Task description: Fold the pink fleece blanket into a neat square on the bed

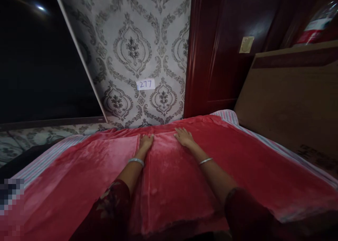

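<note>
A red plush blanket (169,184) lies spread in front of me, with folded panels and long creases running toward me. My left hand (146,141) rests on its far part, beside the edge of the left folded panel. The thumb is apart from the fingers, which look slightly bent. To its right, my right hand (184,137) lies flat on the plush near the far edge of the middle panel, fingers stretched and spread. Both palms face down on the fabric.
A striped sheet (260,139) shows beneath the blanket's edges. Behind stands a patterned wall with a paper label (145,84) reading 277. A dark screen (44,58) is at left. At right are a dark red panel (224,40), a large cardboard box (290,96) and a bottle (317,24).
</note>
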Demonstrator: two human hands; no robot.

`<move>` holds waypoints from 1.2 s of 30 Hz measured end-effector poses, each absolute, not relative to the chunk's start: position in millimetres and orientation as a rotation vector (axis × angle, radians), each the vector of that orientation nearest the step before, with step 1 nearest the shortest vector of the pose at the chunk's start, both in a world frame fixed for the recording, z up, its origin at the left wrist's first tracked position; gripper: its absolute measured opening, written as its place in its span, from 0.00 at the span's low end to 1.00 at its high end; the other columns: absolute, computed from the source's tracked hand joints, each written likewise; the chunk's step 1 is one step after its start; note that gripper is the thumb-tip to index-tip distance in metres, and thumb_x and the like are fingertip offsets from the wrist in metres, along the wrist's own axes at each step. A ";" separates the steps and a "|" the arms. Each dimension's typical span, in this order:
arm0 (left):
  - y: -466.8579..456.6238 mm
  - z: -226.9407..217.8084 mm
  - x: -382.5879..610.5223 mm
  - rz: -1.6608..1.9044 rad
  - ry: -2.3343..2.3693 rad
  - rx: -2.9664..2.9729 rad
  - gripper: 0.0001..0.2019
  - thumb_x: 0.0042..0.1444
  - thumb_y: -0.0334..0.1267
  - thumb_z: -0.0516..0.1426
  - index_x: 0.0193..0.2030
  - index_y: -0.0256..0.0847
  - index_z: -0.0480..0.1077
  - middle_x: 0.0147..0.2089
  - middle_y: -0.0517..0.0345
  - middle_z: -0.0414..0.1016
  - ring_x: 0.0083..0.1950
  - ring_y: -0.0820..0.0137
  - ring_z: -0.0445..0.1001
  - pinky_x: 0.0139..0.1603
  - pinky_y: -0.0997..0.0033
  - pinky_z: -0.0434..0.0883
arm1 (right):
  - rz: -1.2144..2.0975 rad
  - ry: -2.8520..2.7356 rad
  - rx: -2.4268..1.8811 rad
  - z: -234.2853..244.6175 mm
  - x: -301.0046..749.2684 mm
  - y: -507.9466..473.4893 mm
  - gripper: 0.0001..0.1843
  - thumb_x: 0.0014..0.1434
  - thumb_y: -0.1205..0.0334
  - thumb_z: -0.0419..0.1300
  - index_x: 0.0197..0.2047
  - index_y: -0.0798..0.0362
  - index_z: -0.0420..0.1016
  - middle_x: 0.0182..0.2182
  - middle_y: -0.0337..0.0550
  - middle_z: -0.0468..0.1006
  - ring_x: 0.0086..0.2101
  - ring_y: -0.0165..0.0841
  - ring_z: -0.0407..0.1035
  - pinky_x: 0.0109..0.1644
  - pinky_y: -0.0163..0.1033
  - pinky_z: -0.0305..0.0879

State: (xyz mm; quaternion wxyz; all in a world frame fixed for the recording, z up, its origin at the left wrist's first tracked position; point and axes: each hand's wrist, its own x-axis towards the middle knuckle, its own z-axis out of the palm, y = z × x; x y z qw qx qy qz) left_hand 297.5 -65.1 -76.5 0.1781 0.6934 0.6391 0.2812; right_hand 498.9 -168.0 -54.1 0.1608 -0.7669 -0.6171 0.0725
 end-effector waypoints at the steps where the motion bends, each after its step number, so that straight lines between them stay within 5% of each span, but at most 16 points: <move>1: -66.1 -79.4 297.8 0.762 1.839 1.956 0.19 0.61 0.47 0.55 0.47 0.33 0.76 0.47 0.33 0.80 0.52 0.49 0.78 0.49 0.58 0.71 | 0.203 -1.747 -2.204 -58.6 497.9 -160.8 0.30 0.72 0.52 0.41 0.73 0.49 0.54 0.72 0.48 0.52 0.71 0.45 0.42 0.70 0.61 0.43; 9: -69.3 -95.8 294.8 0.687 1.982 1.920 0.20 0.66 0.41 0.48 0.58 0.35 0.69 0.52 0.33 0.77 0.53 0.49 0.77 0.49 0.54 0.70 | 0.108 -1.710 -2.246 -117.7 494.2 -144.6 0.30 0.72 0.49 0.42 0.72 0.50 0.57 0.72 0.48 0.55 0.71 0.43 0.43 0.71 0.58 0.37; 22: -65.0 -98.3 296.7 0.662 2.019 1.935 0.18 0.65 0.43 0.49 0.55 0.37 0.71 0.51 0.39 0.78 0.52 0.51 0.77 0.47 0.56 0.70 | 0.113 -1.710 -2.305 -116.6 497.3 -145.2 0.30 0.73 0.49 0.38 0.72 0.50 0.56 0.72 0.48 0.53 0.71 0.41 0.43 0.71 0.57 0.40; 36: -58.2 -106.4 301.0 0.729 1.967 2.108 0.11 0.64 0.34 0.51 0.50 0.36 0.71 0.48 0.41 0.79 0.51 0.56 0.77 0.49 0.62 0.70 | 0.102 -1.683 -2.296 -118.7 498.7 -143.6 0.30 0.72 0.48 0.38 0.72 0.49 0.57 0.72 0.47 0.54 0.70 0.41 0.45 0.71 0.56 0.41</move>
